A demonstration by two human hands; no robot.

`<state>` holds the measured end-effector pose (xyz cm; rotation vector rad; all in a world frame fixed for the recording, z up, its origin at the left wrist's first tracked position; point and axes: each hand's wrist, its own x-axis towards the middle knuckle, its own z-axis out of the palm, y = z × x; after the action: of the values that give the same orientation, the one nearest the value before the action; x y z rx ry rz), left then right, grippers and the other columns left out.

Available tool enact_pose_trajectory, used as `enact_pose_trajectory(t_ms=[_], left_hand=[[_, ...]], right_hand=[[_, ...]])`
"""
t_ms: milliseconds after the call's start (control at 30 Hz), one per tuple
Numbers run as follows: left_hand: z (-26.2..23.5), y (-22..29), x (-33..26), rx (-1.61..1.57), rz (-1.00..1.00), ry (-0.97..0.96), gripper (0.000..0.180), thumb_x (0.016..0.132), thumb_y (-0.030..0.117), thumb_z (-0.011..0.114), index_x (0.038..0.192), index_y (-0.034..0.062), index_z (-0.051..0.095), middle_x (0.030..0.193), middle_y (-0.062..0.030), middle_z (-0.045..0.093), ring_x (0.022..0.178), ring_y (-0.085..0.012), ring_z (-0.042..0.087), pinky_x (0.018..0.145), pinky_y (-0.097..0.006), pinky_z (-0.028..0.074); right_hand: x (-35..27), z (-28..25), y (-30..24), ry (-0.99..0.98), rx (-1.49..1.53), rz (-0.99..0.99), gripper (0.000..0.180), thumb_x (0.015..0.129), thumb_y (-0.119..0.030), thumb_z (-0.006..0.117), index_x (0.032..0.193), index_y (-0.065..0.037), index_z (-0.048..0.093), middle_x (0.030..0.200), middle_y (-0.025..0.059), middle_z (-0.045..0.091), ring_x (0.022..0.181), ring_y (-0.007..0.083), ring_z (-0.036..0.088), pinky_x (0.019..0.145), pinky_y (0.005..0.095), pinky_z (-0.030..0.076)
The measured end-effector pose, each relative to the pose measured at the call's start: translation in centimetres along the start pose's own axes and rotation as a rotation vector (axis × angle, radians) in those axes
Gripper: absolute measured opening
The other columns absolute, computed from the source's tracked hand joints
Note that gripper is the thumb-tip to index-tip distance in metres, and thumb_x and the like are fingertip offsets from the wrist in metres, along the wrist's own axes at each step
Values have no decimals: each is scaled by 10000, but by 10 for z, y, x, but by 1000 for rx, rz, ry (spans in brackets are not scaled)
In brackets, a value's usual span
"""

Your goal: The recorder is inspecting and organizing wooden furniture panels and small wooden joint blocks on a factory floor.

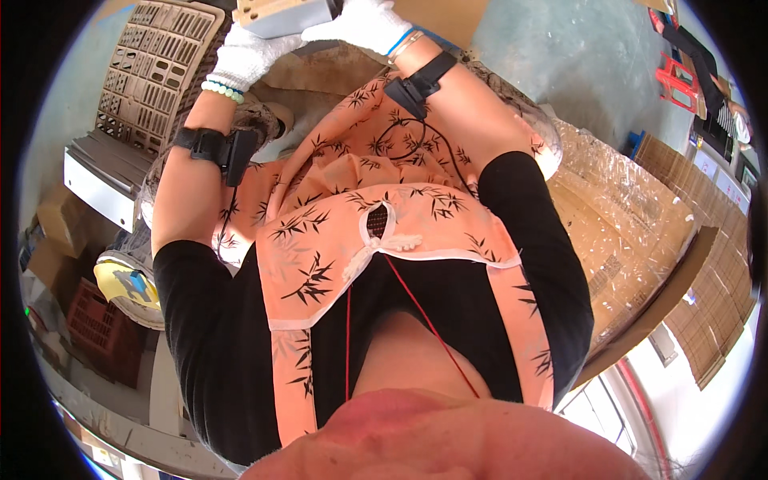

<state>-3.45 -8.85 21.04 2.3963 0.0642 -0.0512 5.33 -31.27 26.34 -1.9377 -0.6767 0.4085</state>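
Observation:
A boxy block with a grey side and a tan face with round holes is cut off by the top edge of the view. My left hand, in a white knit glove, grips its left end from below. At its right end is my right hand, gloved the same way, with the thumb stretched along the grey side. Most of my fingertips are hidden behind the block. Black straps with small dark devices and cables sit on both forearms. A peach apron with a dark leaf print covers my lap.
On the left stand a slotted tan plastic crate, a stack of grey-white panels, a yellow rounded thing and a dark red crate. Scuffed cardboard lies at right. Beyond are a red stool and another person.

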Motion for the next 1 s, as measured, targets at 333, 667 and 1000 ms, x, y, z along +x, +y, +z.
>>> enact_pose_trajectory(t_ms=[333,667,1000], left_hand=[[21,3,-16,124,-211,-214,868,789,292,826,1489,133,338,1276,-162,623,1175,-313,616,1001,-416,505],[15,30,-14,297,-162,-186,775,788,255,804,1448,184,404,1317,-204,577,1164,-359,616,984,-444,516],[31,17,-9,396,-204,-249,839,788,246,781,1494,148,340,1429,-219,471,1240,-405,549,1017,-452,495]], right_hand=[[-21,65,108,-204,-300,171,735,736,-452,811,1364,-198,525,1263,97,662,1154,317,633,992,428,514],[-10,59,90,-276,-397,183,694,760,-435,799,1353,-217,514,1233,86,668,1147,294,640,953,438,531],[-19,54,63,-103,-395,-89,860,744,-376,787,1489,-262,374,1397,112,511,1128,350,635,941,442,547]])
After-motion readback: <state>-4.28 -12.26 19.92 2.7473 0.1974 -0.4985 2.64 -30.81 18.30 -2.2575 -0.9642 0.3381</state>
